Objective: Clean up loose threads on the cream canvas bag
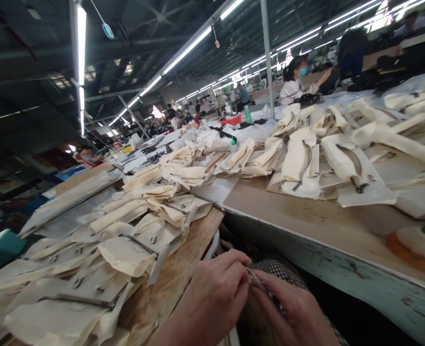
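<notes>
Low in the view, my left hand (212,300) and my right hand (295,312) meet over my lap. Both pinch a thin metal zipper strip (266,290) that runs between their fingertips. Under them lies checkered cloth (281,266). To the left of my hands, a wooden bench (187,262) carries a heap of cream fabric pieces with dark zippers (126,240).
A long work table (306,221) with a chipped pale edge runs to the right, covered with more cream zippered pieces (328,154). An orange-rimmed round thing (414,245) sits at its near right. Other people work at the far tables, one in white (292,86).
</notes>
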Tool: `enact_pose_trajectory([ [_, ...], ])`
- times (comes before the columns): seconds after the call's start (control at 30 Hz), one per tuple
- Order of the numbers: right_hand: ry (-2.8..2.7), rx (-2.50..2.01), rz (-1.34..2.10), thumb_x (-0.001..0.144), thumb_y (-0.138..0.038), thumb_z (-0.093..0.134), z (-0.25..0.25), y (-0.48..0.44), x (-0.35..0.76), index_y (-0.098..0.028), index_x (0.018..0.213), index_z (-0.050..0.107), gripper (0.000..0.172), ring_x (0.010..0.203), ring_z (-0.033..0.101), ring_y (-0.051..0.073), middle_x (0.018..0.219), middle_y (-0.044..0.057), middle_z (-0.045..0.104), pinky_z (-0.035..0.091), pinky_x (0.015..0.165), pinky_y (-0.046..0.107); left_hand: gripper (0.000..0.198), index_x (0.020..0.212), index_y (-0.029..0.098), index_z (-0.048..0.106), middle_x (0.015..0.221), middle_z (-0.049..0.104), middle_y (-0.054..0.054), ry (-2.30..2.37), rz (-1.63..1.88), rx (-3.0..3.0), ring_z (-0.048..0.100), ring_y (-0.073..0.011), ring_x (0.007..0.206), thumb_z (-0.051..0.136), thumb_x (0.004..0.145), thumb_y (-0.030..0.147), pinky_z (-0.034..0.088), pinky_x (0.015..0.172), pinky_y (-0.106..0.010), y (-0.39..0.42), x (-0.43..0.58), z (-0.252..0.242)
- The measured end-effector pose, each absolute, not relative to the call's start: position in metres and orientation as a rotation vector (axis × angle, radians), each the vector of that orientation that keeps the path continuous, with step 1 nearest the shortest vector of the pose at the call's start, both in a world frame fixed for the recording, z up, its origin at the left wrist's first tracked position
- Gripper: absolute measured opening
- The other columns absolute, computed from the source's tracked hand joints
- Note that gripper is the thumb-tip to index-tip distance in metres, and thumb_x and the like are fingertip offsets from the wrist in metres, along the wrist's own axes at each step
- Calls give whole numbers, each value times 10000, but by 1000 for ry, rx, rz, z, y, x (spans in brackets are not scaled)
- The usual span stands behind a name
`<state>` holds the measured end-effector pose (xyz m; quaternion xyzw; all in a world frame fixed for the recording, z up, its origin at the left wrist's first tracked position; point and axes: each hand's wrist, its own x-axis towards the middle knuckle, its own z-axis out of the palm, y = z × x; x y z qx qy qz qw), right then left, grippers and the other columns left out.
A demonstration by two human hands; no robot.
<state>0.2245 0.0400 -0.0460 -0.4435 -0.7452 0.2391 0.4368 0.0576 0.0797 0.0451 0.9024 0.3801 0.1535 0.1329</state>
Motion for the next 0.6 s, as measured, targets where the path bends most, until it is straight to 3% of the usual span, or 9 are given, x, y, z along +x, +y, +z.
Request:
enact_pose_trajectory([
  [0.2, -1846, -1086, 649, 971, -198, 461, -44, 40, 225, -197, 1222, 575, 275, 1041, 676, 165, 1167, 79, 692, 533, 888, 193, 179, 726, 189, 573, 1022, 658, 57, 1134, 446, 2328, 628, -95, 886, 628, 794, 32, 437, 812, -190, 82, 55, 51],
  [0.6, -1829, -1082, 683, 964, -194, 482, -41, 40, 226, -211, 1254, 585, 308, 1057, 673, 182, 1195, 70, 687, 535, 912, 217, 156, 719, 189, 529, 877, 653, 7, 1233, 578, 2313, 606, -144, 800, 569, 801, 63, 444, 738, -247, 80, 61, 40],
])
